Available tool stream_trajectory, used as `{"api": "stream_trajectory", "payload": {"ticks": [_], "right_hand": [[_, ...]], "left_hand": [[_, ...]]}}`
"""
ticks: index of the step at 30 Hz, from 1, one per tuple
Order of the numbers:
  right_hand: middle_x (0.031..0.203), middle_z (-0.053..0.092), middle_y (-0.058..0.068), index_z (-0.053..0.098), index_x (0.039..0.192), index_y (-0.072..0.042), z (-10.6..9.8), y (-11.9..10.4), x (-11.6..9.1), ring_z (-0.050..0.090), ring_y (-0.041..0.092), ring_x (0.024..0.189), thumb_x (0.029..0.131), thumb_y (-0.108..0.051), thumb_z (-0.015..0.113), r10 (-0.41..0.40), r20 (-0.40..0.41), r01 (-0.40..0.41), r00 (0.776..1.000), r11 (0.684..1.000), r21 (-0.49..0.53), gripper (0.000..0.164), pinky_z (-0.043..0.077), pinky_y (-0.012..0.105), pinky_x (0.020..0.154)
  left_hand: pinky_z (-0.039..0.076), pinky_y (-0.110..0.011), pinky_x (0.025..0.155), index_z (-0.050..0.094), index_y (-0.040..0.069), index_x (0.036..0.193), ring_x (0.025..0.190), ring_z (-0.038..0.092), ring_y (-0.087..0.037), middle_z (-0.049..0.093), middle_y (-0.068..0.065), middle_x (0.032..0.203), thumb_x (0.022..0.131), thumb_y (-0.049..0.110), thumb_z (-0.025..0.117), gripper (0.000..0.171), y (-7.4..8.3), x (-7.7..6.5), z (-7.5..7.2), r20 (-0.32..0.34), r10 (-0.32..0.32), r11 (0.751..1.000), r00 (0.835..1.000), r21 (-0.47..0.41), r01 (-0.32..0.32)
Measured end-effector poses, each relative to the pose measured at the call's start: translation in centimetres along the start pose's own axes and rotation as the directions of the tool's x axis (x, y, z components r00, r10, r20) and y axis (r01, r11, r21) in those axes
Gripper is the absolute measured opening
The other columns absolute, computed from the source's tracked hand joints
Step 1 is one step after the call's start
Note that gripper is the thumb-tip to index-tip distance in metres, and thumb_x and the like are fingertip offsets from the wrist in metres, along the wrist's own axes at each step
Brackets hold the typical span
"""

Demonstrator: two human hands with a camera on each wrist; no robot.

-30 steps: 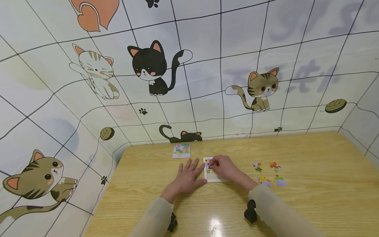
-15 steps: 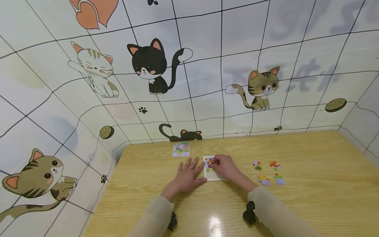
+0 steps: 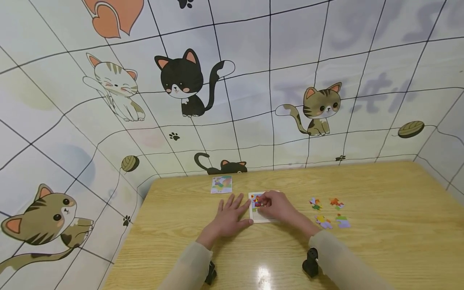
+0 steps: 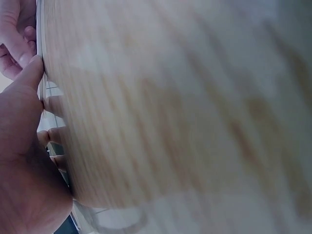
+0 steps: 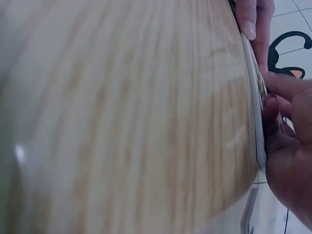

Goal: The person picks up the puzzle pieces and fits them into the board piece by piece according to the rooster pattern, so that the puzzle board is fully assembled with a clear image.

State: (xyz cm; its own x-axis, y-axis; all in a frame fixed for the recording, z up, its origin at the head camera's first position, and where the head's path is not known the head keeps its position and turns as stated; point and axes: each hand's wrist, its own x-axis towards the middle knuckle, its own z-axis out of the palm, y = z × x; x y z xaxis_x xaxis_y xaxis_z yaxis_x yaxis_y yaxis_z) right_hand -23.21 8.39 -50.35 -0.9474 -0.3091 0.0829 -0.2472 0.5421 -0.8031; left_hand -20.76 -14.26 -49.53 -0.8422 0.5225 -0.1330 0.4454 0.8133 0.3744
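A small white-framed puzzle board [image 3: 270, 220] lies on the table, with colourful pieces [image 3: 256, 200] in its upper left part. My left hand [image 3: 228, 217] rests flat beside it, fingers spread, thumb and index fingertips at its left edge. My right hand [image 3: 277, 205] is over the board, its fingers bent, thumb and index finger around a small puzzle piece [image 3: 258, 204]. The hand covers much of the board's right side. In the right wrist view, the right hand [image 5: 292, 126] has its fingertips down at the board [image 5: 256, 107], close to the left hand's fingers [image 5: 247, 19].
Loose puzzle pieces lie in several small groups to the right, including a red-orange group [image 3: 336, 202] and a yellow-purple group [image 3: 323, 221]. A square picture card [image 3: 221, 184] lies near the back edge of the wooden table [image 3: 174, 225]. A cat-patterned wall [image 3: 253, 100] stands behind.
The right hand's fingers have shifted slightly on the board, and more of the coloured pieces at its upper left shows. The left hand stays at the board's edge.
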Motion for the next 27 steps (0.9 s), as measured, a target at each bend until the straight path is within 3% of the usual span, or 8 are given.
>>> {"api": "stream_trajectory", "payload": {"ticks": [6,12,22,27], "right_hand": [[0.082,0.059,0.003,0.078,0.101,-0.002,-0.29,0.08,-0.13,0.054,0.012,0.072,0.079,-0.004,0.084,-0.04,0.052,0.043,0.998,0.998,-0.046,0.023,0.047,0.029,0.067],[0.081,0.058,0.0,0.078,0.101,-0.003,-0.03,0.3,-0.17,0.053,0.011,0.072,0.082,-0.006,0.084,-0.071,0.041,0.074,0.997,0.994,-0.078,0.021,0.047,0.028,0.066],[0.08,0.055,-0.001,0.08,0.101,-0.005,0.11,0.05,-0.02,0.052,0.013,0.073,0.081,-0.008,0.084,-0.045,0.024,0.047,0.999,0.994,-0.097,0.021,0.046,0.029,0.065],[0.08,0.056,-0.001,0.08,0.101,-0.004,0.05,0.21,-0.13,0.051,0.012,0.072,0.084,-0.008,0.082,-0.09,0.022,0.092,0.996,0.992,-0.092,0.017,0.045,0.029,0.064]], "left_hand": [[0.003,-0.068,0.118,0.034,0.018,0.162,0.155,0.005,-0.041,0.017,-0.012,0.17,0.105,0.052,0.051,0.068,-0.15,0.04,0.33,-0.005,0.008,1.0,1.0,-0.006,-0.008],[0.004,-0.069,0.117,0.035,0.017,0.162,0.155,0.006,-0.041,0.018,-0.013,0.17,0.105,0.05,0.052,0.068,-0.15,0.05,0.39,-0.01,0.013,1.0,1.0,-0.007,-0.013],[0.006,-0.067,0.118,0.035,0.018,0.162,0.156,0.006,-0.04,0.018,-0.011,0.17,0.105,0.052,0.051,0.069,-0.05,0.06,0.05,-0.008,-0.001,1.0,1.0,0.013,0.001],[0.005,-0.067,0.118,0.035,0.018,0.162,0.156,0.006,-0.04,0.018,-0.011,0.17,0.104,0.051,0.052,0.068,0.0,0.01,-0.07,-0.004,-0.002,1.0,1.0,0.004,0.002]]}}
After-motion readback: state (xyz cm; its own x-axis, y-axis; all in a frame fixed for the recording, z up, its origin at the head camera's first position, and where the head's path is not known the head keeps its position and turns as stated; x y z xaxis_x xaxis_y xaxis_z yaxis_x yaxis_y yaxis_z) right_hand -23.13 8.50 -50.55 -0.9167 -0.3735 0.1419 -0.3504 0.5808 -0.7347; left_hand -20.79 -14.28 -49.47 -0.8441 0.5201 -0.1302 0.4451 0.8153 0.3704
